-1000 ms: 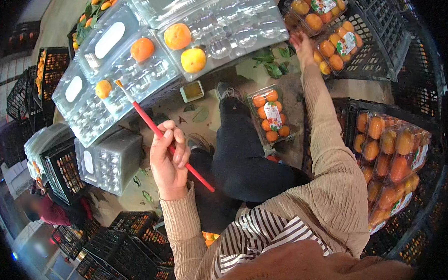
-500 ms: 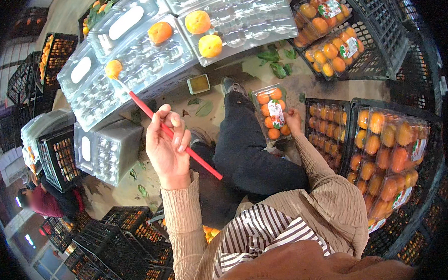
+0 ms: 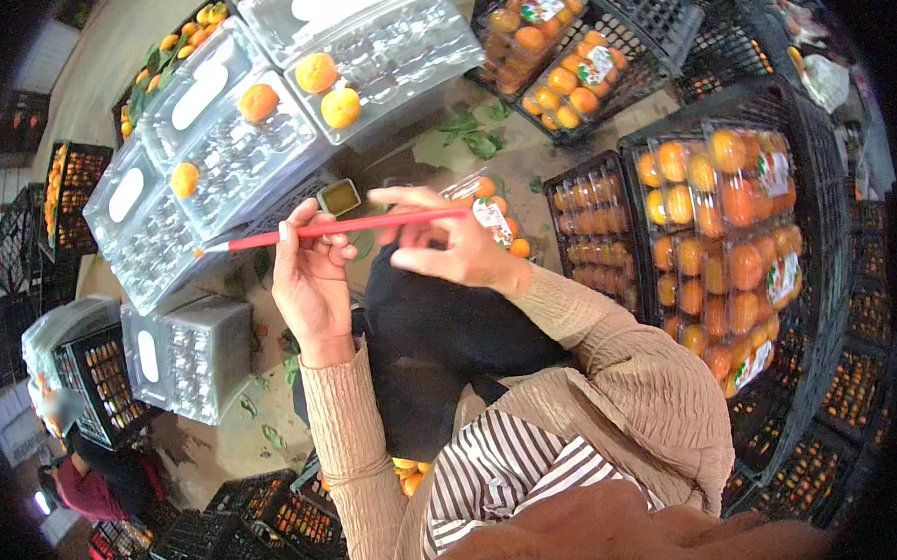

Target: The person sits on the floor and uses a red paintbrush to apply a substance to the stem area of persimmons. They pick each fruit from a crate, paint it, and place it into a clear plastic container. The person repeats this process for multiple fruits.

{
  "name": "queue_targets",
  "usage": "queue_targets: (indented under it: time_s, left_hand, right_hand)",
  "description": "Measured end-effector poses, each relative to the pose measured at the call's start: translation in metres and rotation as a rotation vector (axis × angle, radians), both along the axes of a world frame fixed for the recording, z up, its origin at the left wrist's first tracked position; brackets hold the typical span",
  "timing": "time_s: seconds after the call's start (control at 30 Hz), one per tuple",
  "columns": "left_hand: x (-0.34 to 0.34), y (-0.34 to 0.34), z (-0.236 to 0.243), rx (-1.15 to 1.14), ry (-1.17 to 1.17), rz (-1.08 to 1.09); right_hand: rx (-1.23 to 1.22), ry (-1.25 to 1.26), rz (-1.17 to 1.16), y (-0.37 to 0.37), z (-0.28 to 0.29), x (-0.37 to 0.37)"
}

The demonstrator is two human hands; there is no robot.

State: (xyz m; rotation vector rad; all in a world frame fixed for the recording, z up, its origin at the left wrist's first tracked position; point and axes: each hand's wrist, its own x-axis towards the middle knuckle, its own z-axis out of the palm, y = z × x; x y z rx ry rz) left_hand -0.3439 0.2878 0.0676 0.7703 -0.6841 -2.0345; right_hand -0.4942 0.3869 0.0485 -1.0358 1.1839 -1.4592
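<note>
My left hand (image 3: pixel 308 271) pinches a paintbrush (image 3: pixel 366 225) by its red handle, which lies almost level, its orange-stained bristles pointing left over clear plastic fruit trays (image 3: pixel 157 243). My right hand (image 3: pixel 462 249), blurred by motion, is at the handle's other end with fingers spread apart; whether they touch it I cannot tell. Behind this hand a clear clamshell pack of oranges (image 3: pixel 511 232) with a printed label is partly hidden. Single oranges rest on the trays: one at the left (image 3: pixel 185 179), another farther right (image 3: pixel 259 103), and a pair (image 3: pixel 339 108) beyond.
A black crate (image 3: pixel 633 262) at the right holds packed oranges (image 3: pixel 731 208). Farther off stands a crate with two packs (image 3: pixel 575 84). A small shallow container (image 3: pixel 340 197) and leaves (image 3: pixel 477 134) lie on the floor. Another person (image 3: pixel 92 486) is at the lower left.
My right hand has left the orange pack and come up to the brush. The brush has swung closer to level, its bristles moving down and away from the left orange. The view has shifted.
</note>
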Motion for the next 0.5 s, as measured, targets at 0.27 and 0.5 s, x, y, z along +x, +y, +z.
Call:
queue_targets:
  time_s: [0.27, 0.5]
  left_hand:
    - [0.003, 0.014, 0.010, -0.229, -0.199, -0.262]
    - [0.036, -0.002, 0.031, -0.447, -0.501, -0.209]
  right_hand:
    - [-0.099, -0.153, 0.027, 0.018, 0.028, 0.030]
    - [-0.129, -0.176, -0.071, -0.010, 0.042, 0.030]
